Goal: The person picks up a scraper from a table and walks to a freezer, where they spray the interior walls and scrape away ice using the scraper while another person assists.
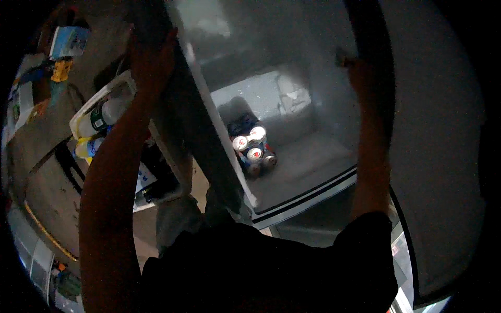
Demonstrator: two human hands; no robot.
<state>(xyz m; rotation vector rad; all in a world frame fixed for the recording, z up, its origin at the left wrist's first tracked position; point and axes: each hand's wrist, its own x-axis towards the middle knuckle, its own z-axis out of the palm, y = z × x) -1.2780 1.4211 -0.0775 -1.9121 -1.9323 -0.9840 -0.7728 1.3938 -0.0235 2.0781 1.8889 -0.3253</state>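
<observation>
My left hand is on the dark rim of a deep grey chest that looks like a freezer, its fingers bent over the edge. Inside the chest, by its right wall, my right hand is closed, and a small dark thing pokes out past the fingers, too dim to name. Several drink cans stand grouped on the chest floor at the near left, their round tops lit. Behind them lies a pale whitish slab that may be ice.
Left of the chest, a white crate holds plastic bottles. A blue-and-white package and a yellow item lie farther off. A wide dark panel borders the right side. The light is dim.
</observation>
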